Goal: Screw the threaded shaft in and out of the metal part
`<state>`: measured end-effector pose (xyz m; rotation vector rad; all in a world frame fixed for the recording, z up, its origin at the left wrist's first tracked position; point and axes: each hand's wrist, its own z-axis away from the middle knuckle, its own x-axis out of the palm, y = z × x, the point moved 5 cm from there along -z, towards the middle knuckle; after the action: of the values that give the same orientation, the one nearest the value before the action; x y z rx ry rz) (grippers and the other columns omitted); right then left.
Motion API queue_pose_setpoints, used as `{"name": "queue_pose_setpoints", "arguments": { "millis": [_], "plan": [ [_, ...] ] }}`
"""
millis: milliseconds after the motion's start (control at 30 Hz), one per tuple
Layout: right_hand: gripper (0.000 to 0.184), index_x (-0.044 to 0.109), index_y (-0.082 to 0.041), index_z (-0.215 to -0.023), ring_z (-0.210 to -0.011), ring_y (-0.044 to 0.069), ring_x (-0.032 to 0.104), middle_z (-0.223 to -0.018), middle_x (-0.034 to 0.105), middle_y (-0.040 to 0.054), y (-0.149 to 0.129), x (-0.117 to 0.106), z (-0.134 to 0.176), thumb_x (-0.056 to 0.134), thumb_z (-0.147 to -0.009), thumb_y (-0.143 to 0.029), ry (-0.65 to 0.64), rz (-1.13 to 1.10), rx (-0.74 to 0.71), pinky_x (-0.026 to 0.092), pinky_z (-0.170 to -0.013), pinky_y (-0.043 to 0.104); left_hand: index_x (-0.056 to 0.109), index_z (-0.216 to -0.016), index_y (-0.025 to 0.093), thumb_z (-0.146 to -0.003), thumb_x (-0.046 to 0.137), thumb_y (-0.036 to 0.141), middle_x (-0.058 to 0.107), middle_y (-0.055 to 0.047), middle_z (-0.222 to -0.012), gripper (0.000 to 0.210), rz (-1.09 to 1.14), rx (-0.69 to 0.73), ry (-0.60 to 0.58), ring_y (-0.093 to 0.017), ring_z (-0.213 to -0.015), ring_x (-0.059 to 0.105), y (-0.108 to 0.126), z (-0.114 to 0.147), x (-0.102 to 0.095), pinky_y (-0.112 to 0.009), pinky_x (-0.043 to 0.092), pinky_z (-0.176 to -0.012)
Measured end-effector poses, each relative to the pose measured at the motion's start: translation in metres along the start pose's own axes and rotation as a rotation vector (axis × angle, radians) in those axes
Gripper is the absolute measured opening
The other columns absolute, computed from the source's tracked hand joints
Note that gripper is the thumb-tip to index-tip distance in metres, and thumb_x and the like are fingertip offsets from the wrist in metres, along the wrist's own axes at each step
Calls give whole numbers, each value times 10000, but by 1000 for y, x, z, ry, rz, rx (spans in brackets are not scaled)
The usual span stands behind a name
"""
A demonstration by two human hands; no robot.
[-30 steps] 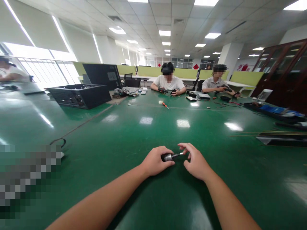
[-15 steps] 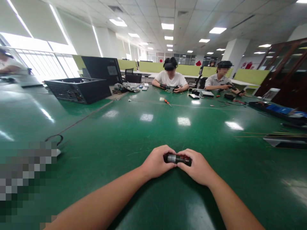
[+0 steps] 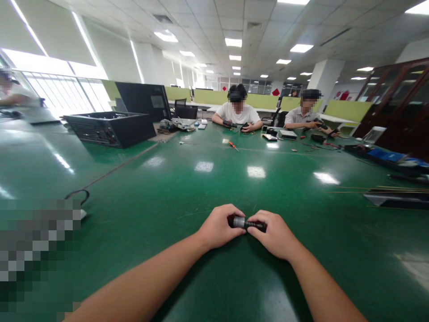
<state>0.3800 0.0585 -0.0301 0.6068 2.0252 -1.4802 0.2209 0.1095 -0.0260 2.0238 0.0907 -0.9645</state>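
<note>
The green surface (image 3: pixel 187 188) fills the view from 6 o'clock out to 12 o'clock. At 10 o'clock on it lies an open black computer case (image 3: pixel 110 127), with boards and parts showing inside, though too small to tell apart. At 3 o'clock a flat dark tray (image 3: pixel 398 197) sits near the edge. At 12 o'clock 2 seated people work with their own hands, the person in the white shirt (image 3: pixel 237 115) and, at 1 o'clock, the person in the grey shirt (image 3: pixel 301 116). A small orange-handled screwdriver (image 3: pixel 232 145) lies just in front of them.

Both forearms come in from 6 o'clock and meet low at the centre, wrists resting on or just above the surface. The left hand (image 3: pixel 217 228) is curled shut round one end of a small black and silver cylindrical tool (image 3: pixel 246 223), knuckles up, thumb on the near side. The right hand (image 3: pixel 273 235) is pinched together on the other end, fingers wrapped over the top. The tool lies level between the 2 hands, running 9 to 3 o'clock, its silver band showing in the gap between them.
</note>
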Motion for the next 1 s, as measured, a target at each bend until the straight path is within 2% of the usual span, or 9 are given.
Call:
{"name": "queue_pose_setpoints", "arguments": {
  "millis": [1000],
  "plan": [
    [77,727,-215,-828,-726,161,608,-780,688,0,0,-5,2,657,-806,-236,-6,52,26,408,-664,275,711,-917,201,-666,786,174,683,-6,-857,264,-8,6,-1,-163,-806,624,-1,0,0,-264,453,-731]
  ]
}}
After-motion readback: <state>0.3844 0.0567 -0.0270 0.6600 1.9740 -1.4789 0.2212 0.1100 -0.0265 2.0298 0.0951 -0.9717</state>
